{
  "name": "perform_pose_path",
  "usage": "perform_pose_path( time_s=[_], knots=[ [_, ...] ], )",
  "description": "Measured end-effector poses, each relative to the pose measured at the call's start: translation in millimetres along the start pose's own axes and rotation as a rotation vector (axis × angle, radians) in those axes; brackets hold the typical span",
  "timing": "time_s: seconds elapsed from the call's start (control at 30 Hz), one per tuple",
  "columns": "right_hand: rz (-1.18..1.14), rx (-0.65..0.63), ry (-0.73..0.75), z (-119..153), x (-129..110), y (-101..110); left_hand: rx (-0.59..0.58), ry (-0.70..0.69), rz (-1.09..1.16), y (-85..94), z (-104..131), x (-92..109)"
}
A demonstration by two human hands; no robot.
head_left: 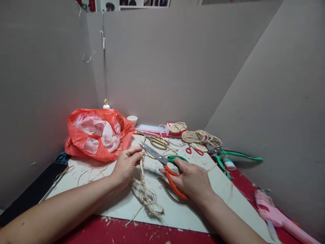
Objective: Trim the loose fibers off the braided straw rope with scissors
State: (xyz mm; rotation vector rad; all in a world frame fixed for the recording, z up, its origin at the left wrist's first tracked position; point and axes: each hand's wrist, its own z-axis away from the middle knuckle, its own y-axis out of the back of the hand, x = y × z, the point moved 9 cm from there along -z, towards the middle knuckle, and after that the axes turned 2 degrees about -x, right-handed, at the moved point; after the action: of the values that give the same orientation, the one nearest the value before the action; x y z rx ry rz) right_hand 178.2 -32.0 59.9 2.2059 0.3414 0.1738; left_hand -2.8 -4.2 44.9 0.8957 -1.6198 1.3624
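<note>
A braided straw cord (143, 176) hangs from the fingertips of my left hand (127, 165) and lies looped on the white board below. My left fingers are pinched on its upper part. My right hand (192, 178) holds scissors (175, 183) with one green and one orange handle. Their blades point up and left, with the tips beside the cord near my left fingertips. The blades look nearly closed; whether they touch the cord I cannot tell.
A red plastic bag (99, 135) stands at the back left beside a paper cup (132, 120). Gold scissors (157, 142), red-handled scissors (194, 149), straw bundles (201, 137) and green-handled pliers (223, 152) lie behind. A pink glue gun (275, 213) lies right, a dark flat object (30, 189) left.
</note>
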Motion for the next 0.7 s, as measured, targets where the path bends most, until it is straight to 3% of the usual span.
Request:
perform_pose_path(
  time_s=[0.3, 0.47, 0.6, 0.7],
  knots=[
    [-0.035, -0.056, -0.023, -0.2, 2.1, -1.4, 0.074, 0.012, -0.005, 11.7, -2.3, -6.9],
    [-0.121, -0.061, -0.068, 2.3, 10.9, -7.4, 0.046, 0.008, -0.019, 12.1, -4.2, -8.7],
    [-0.343, -0.045, -0.268, 2.9, 31.0, -7.9, 0.047, 0.01, -0.013, 12.1, -4.5, -9.9],
    [-0.718, -0.04, -0.426, 3.3, 36.9, -8.0, 0.032, 0.009, -0.043, 8.0, -2.9, -9.1]
  ],
)
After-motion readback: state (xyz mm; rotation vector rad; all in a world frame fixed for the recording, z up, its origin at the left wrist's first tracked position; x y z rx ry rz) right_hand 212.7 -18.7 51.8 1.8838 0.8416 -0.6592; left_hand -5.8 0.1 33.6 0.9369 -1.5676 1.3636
